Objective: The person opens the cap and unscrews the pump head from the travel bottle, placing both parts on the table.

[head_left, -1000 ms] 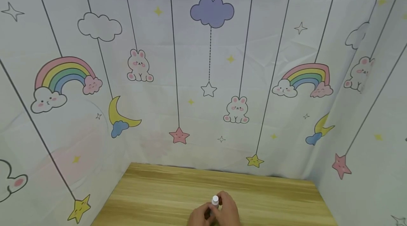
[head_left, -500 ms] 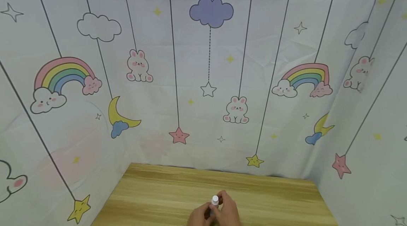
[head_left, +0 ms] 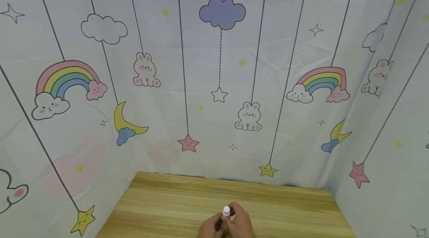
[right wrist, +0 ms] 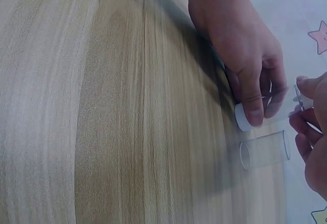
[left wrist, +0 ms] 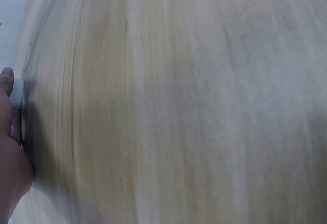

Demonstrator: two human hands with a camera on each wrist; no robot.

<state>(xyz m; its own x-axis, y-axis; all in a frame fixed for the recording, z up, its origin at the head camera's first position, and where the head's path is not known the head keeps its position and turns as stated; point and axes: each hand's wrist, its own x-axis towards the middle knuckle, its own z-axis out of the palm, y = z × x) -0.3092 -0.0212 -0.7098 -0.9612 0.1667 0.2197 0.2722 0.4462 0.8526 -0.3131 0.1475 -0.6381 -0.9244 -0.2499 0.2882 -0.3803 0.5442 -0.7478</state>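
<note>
In the head view, a small bottle with a white cap point(head_left: 226, 210) is held between both hands, low in the frame. My left hand point(head_left: 208, 227) grips it from the left, and my right hand point(head_left: 242, 223) closes round it from the right, thumb against its side. The right wrist view shows the left hand point(right wrist: 244, 45) with its thumb by a white end piece point(right wrist: 244, 119). There, the right hand point(right wrist: 316, 132) pinches a thin clear part point(right wrist: 298, 97). Beside them appears a clear cylinder point(right wrist: 265, 152). The left wrist view catches only the left hand point(left wrist: 11, 157) at its edge.
The wood-grain table point(head_left: 174, 197) extends around the hands. A white fabric backdrop point(head_left: 214, 119) printed with clouds, stars and rabbits encloses it at the back and both sides.
</note>
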